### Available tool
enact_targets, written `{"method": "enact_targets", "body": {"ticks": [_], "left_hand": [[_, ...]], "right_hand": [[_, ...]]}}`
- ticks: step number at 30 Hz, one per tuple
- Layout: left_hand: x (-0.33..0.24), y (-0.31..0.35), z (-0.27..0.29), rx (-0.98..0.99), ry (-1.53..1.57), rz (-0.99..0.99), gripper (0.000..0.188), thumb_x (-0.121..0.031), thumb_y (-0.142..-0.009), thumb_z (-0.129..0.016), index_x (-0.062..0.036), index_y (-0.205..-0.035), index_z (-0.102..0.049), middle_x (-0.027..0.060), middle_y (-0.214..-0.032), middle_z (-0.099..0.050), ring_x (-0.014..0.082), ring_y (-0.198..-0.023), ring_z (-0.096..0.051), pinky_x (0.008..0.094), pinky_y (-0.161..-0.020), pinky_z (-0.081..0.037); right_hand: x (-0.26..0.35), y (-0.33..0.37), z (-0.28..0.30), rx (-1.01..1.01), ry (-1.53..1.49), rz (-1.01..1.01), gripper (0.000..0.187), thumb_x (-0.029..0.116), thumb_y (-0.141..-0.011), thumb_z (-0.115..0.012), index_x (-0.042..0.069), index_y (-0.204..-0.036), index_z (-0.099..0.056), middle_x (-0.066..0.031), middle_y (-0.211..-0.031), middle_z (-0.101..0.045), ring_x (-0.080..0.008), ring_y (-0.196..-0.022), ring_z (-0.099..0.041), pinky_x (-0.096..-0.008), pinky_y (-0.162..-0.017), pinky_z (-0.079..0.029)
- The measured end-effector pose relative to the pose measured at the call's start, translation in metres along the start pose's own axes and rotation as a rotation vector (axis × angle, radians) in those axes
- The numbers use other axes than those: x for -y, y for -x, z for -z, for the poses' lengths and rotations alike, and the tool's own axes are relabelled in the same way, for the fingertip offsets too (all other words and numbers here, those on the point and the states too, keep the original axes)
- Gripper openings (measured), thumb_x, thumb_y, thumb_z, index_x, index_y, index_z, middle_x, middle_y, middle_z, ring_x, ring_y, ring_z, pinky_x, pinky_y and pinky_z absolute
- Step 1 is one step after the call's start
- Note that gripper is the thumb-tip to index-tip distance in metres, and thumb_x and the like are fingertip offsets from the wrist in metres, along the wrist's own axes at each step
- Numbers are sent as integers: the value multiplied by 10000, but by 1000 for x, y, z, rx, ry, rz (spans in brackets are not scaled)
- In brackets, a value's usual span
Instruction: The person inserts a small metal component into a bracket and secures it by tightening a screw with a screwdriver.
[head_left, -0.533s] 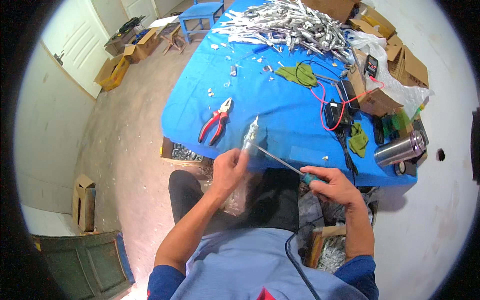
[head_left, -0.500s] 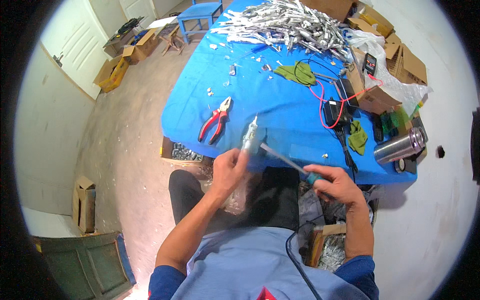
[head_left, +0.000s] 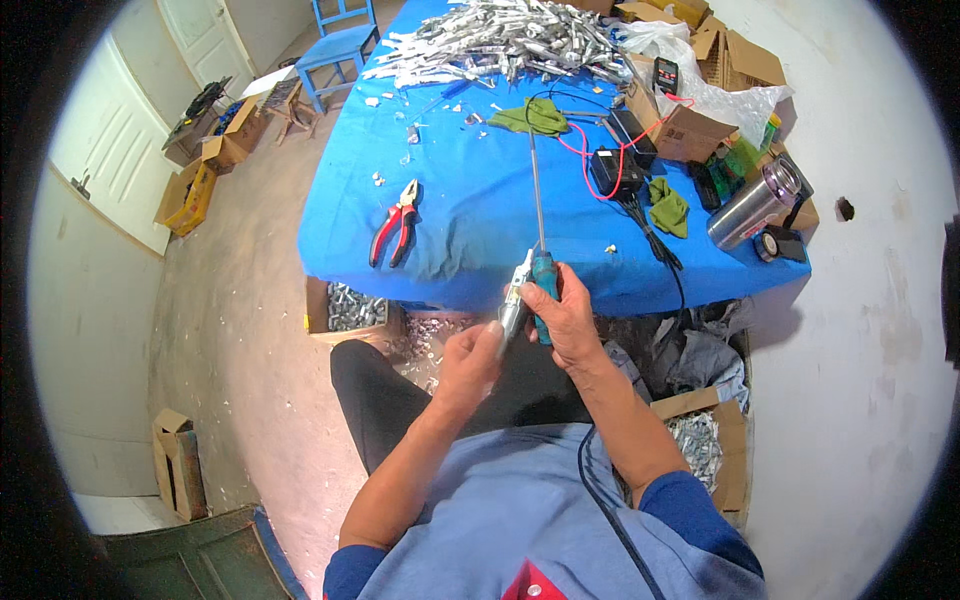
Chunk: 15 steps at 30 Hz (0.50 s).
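Over the table's near edge, my left hand (head_left: 470, 368) is closed round the lower end of a slim white-and-grey device part (head_left: 513, 308) that tilts up and away. In my right hand (head_left: 570, 320) is a screwdriver (head_left: 543, 275), gripped by its teal handle, with the long metal shaft pointing toward the far side. Handle and device lie side by side. The right thumb reaches to the device's side; whether it presses on it I cannot tell. Red-and-black pliers (head_left: 398, 224) lie on the blue-covered table (head_left: 460, 160), to the left of the hands.
A heap of similar slim parts (head_left: 500, 40) covers the table's far end. Green cloths (head_left: 530, 117), a black adapter (head_left: 616, 173) with cables and a steel flask (head_left: 752, 206) lie to the right. Below the table's edge are a box of metal parts (head_left: 350, 308) and another carton (head_left: 735, 455).
My right hand has come left beside the device, and the screwdriver has swung from pointing at the device to pointing away from me. The device has dropped nearer my body. The view has shifted right.
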<state>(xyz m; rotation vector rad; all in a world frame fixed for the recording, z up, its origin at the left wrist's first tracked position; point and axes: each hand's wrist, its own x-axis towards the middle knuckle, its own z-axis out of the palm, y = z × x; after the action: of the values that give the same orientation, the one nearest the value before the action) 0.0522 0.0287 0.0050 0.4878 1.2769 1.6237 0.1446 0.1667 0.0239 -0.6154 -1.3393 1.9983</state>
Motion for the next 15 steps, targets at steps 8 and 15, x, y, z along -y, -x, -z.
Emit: {"method": "enact_targets", "body": {"ticks": [8,15], "left_hand": [[15,3,3,-2,21,207,577,-607,-998,-359,-106,-755,-512,-20,-605,-393,92,-498,-314,241,-457,-221],[13,-2,18,82,71,190,633,-676,-967,-316,-126,-725,-517,-19,-633,-423,112,-540,-341,253,-483,-213]], "right_hand": [[30,13,-6,69,156,-65,469,243,-837,-786,22,-1155,-521,-20,-856,-602,-74,-631,-562,-203,-452,-450],[21,2,-2,178,357,-182,501,260,-804,-802,16,-1175,-570,-39,-931,-629,-94,-659,-586,-229,-465,-455]]}}
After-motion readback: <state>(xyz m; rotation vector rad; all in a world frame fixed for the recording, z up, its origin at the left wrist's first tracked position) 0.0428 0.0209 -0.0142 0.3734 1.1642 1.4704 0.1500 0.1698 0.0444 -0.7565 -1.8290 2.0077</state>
